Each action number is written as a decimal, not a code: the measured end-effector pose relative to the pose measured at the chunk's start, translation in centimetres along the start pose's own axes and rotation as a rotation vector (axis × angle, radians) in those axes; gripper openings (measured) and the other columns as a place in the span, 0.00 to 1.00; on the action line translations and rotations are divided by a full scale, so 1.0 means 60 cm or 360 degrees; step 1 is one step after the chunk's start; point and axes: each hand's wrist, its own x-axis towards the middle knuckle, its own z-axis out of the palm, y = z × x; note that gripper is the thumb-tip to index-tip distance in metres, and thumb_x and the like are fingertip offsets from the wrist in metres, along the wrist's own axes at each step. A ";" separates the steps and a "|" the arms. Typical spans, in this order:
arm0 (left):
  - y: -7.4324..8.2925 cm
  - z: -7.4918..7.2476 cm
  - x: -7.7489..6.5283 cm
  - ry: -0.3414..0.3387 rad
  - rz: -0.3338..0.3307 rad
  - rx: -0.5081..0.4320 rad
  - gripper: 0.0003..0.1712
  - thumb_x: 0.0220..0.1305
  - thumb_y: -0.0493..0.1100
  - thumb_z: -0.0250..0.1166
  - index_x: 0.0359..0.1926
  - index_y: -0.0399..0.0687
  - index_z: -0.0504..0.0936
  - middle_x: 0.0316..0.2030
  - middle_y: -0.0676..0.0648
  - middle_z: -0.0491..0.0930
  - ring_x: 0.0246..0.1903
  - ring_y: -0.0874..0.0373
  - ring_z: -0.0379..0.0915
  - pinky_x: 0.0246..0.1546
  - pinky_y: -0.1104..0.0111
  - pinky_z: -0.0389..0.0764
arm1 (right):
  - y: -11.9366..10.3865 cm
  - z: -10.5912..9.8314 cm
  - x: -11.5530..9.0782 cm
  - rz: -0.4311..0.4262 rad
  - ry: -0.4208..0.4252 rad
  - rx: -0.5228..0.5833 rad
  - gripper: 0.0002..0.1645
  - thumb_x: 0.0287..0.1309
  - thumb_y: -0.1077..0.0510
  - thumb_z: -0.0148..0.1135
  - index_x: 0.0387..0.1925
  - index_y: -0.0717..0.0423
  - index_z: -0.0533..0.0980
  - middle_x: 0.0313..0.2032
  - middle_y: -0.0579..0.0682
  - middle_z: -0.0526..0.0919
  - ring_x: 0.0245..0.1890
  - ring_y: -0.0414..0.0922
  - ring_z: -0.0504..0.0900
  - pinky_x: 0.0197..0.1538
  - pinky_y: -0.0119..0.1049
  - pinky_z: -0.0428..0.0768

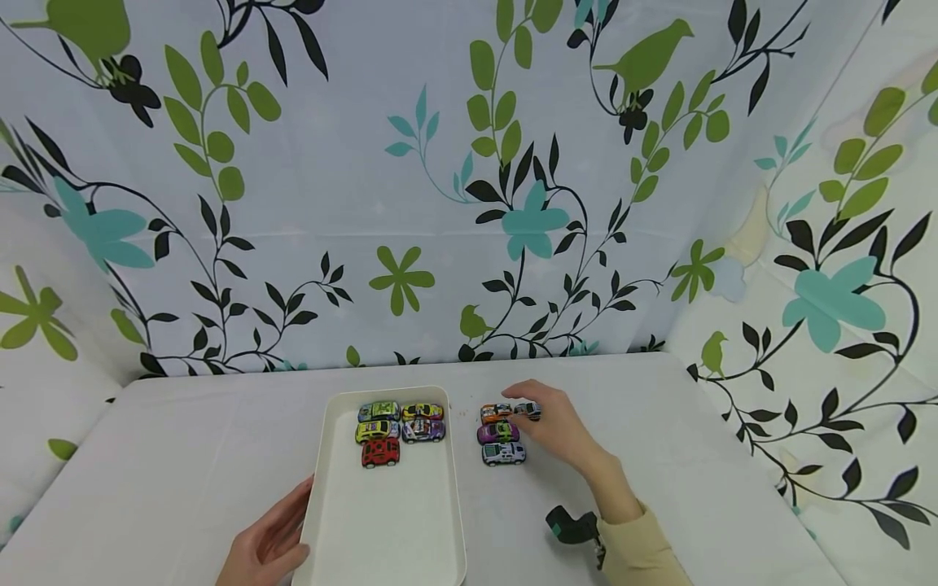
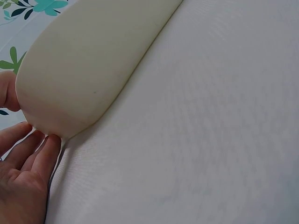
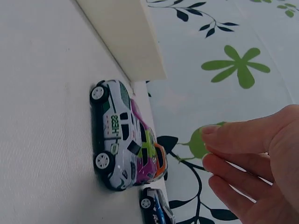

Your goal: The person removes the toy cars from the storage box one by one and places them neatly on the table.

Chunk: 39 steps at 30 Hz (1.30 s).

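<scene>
Hovering at the silver toy car, your right hand is showing its thumb and fingertips apart, with nothing clamped between them; you cannot tell from the head view whether they are touching that car. It is sitting at 3 o'clock of the orange toy car. Going toward 6 o'clock from the orange one, the purple-and-green toy car and then the white toy car with green lettering are lining up.

Your left hand is resting its fairly straight fingertips against the outer wall of the white tray, at about 8 o'clock, thumb and fingers spread apart. At the tray's 12 o'clock end, five toy cars are sitting close together; the red toy car is lying at 6 o'clock of the yellow toy car. A black device is showing beside your beige sleeve, at 9 o'clock of it.
</scene>
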 end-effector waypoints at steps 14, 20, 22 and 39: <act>0.003 0.000 -0.001 0.0004 -0.0029 -0.0023 0.40 0.62 0.23 0.60 0.71 0.18 0.52 0.63 0.68 0.72 0.61 0.77 0.67 0.56 0.78 0.78 | -0.082 0.044 0.023 -0.0166 -0.0169 0.0083 0.19 0.59 0.62 0.70 0.53 0.57 0.82 0.52 0.53 0.85 0.53 0.48 0.83 0.56 0.48 0.84; 0.006 0.001 -0.002 -0.0010 -0.0017 -0.0020 0.41 0.62 0.24 0.61 0.70 0.16 0.51 0.63 0.69 0.72 0.61 0.77 0.67 0.56 0.79 0.77 | -0.117 0.069 0.055 -0.0180 -0.0377 -0.0028 0.21 0.60 0.60 0.69 0.56 0.59 0.80 0.52 0.54 0.84 0.53 0.50 0.83 0.57 0.45 0.83; 0.007 0.001 -0.002 -0.0017 0.0005 -0.0016 0.41 0.62 0.24 0.61 0.70 0.16 0.51 0.63 0.69 0.72 0.61 0.77 0.67 0.56 0.79 0.77 | -0.122 0.079 0.063 -0.0188 -0.0436 -0.0085 0.22 0.60 0.60 0.69 0.56 0.60 0.80 0.52 0.53 0.84 0.53 0.51 0.82 0.58 0.44 0.83; 0.012 0.004 -0.004 0.0013 0.0014 -0.0060 0.41 0.60 0.23 0.62 0.70 0.17 0.53 0.63 0.65 0.73 0.61 0.74 0.69 0.57 0.77 0.78 | -0.125 0.137 0.084 -0.0198 -0.0603 -0.0358 0.23 0.56 0.65 0.71 0.55 0.57 0.81 0.54 0.51 0.81 0.55 0.49 0.81 0.59 0.44 0.83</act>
